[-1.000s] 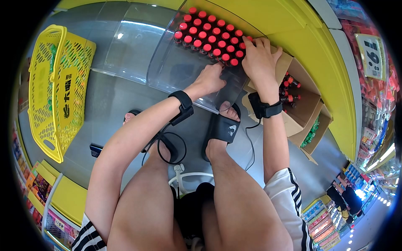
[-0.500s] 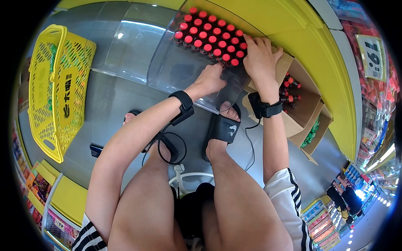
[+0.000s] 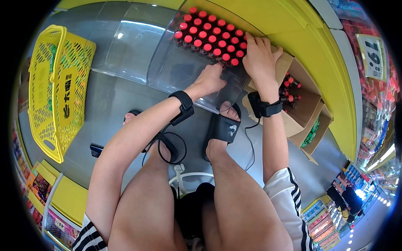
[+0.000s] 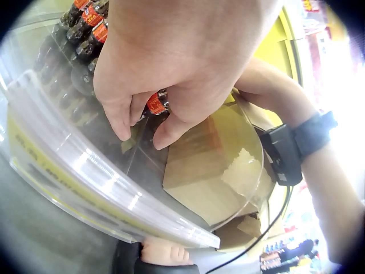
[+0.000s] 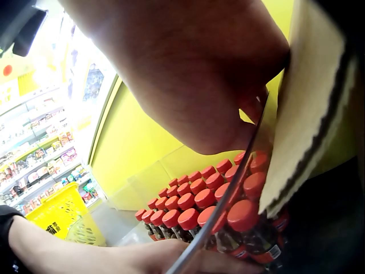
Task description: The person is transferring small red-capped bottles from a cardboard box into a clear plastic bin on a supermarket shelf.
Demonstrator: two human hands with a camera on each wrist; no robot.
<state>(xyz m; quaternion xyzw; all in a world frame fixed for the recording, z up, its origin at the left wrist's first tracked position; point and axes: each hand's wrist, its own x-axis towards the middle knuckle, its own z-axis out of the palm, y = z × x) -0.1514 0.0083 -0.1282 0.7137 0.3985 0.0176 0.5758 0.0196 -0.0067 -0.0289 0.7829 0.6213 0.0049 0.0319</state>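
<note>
Rows of small dark bottles with red caps stand upright in a clear plastic bin. My left hand reaches into the bin, its fingertips beside the front corner of the rows. In the left wrist view, thumb and fingers of the left hand hang apart, with a bottle's red label showing behind them. At the right end of the rows, by the bin's wall, is my right hand, fingers extended and slightly bent over the bottles. The right wrist view hides most of its fingers.
An opened cardboard box with more bottles stands right of the bin, with green packets in a box beside it. A yellow basket is at the left. My sandalled feet are below the bin; a cable loops near them.
My right hand's fingers have shifted slightly, covering a red cap that showed near the index fingertip a second ago. The left hand stays nearly still.
</note>
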